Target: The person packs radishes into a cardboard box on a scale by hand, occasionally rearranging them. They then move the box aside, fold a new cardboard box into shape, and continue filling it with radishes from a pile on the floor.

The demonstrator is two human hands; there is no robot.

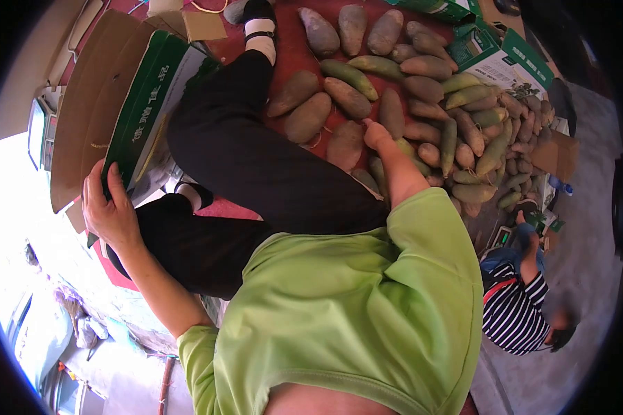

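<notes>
Head view: right hand (376, 135) beside a plump brown root (345, 146), left hand (111, 211) on the box (145, 111)

From where I stand, the plump brown root lies on the red floor covering (289, 41), just to the left of the right hand's fingers and a little nearer the wearer's body. Its long axis runs mostly away from the wearer, its far end leaning slightly towards those fingers. The right hand is clearly the nearer one. Its fingers look bunched and point away from the body, but I can't tell whether they are closed on anything or even touching the root. A slimmer upright-lying root (392, 113) sits just past them on the other side.

The left hand is well apart, across the dark trousers (221, 131). Its thumb lies over the edge of the box's green side, the other fingers behind, so it has that edge pinched. To the wearer's right spreads a heap of roots (469, 131), brown and greenish, with a person in a striped top (516, 315) beyond.
</notes>
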